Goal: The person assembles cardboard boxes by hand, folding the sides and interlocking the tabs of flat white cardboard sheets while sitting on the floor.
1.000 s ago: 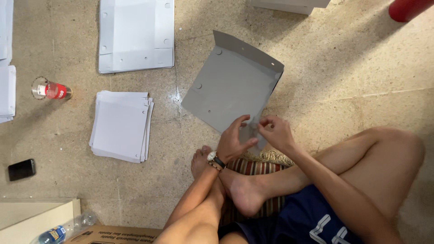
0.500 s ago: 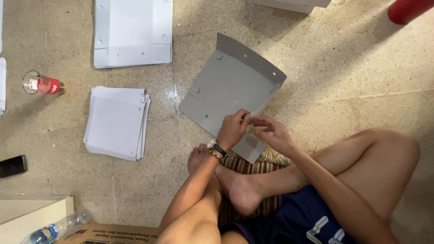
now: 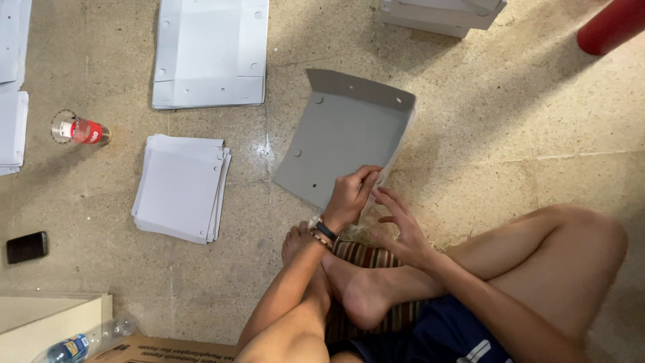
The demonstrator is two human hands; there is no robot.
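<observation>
A grey die-cut cardboard sheet [image 3: 339,138] with punched holes stands tilted on the speckled floor in front of my crossed legs, its top flap and right side flap folded up. My left hand [image 3: 349,195], with a watch on its wrist, grips the sheet's lower right edge. My right hand [image 3: 398,225] hovers just right of that edge with fingers spread, its fingertips close to the side flap and holding nothing.
A stack of white flat sheets [image 3: 180,188] lies to the left, a larger flat pile [image 3: 209,54] beyond it. A clear cup with a red label [image 3: 79,130], a black phone [image 3: 27,247], a plastic bottle [image 3: 74,346], folded boxes [image 3: 440,13] and a red cylinder [image 3: 611,25] lie around.
The grey sheet has swung toward upright and its side flap has folded up. My right hand has let go of the edge and drawn back; my left hand still grips it.
</observation>
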